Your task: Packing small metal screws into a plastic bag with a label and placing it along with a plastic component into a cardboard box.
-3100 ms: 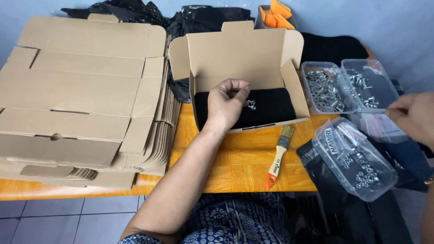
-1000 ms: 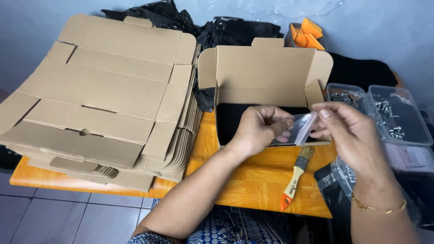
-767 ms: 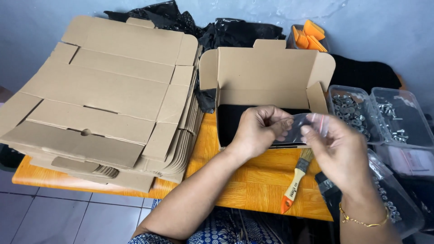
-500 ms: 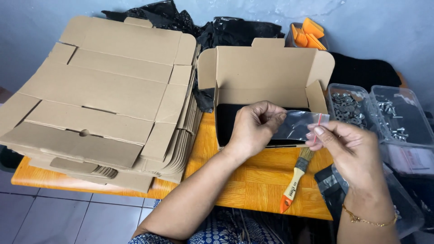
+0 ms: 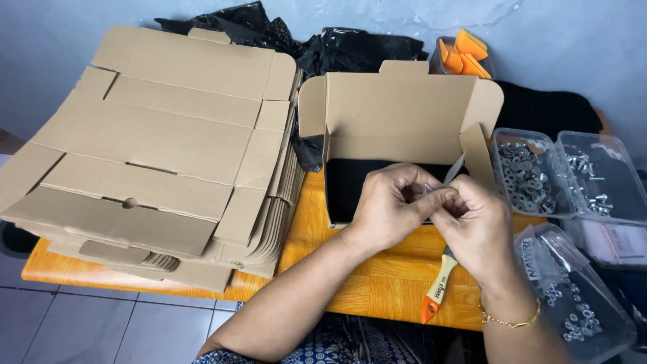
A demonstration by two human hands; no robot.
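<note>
**A:** Head view — why are both hands bunched up over the open brown cardboard box (image 5: 404, 128)?

**B:** The left hand (image 5: 389, 209) and right hand (image 5: 475, 226) meet fingertip to fingertip, both pinched shut on a small clear plastic bag (image 5: 457, 168), held just above the black cloth (image 5: 347, 189) inside — close enough to see it well, I'd guess.

**A:** And the clear tubs of metal washers (image 5: 527, 176)?

**B:** Just beside the right hand, within easy reach.

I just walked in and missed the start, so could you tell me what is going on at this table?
A person is pinching a small clear plastic bag between the left hand and right hand, just in front of an open cardboard box with something black inside. A stack of flat cardboard blanks lies to the left. Clear tubs of metal washers and screws sit to the right, and a small brush lies on the orange table.
</note>
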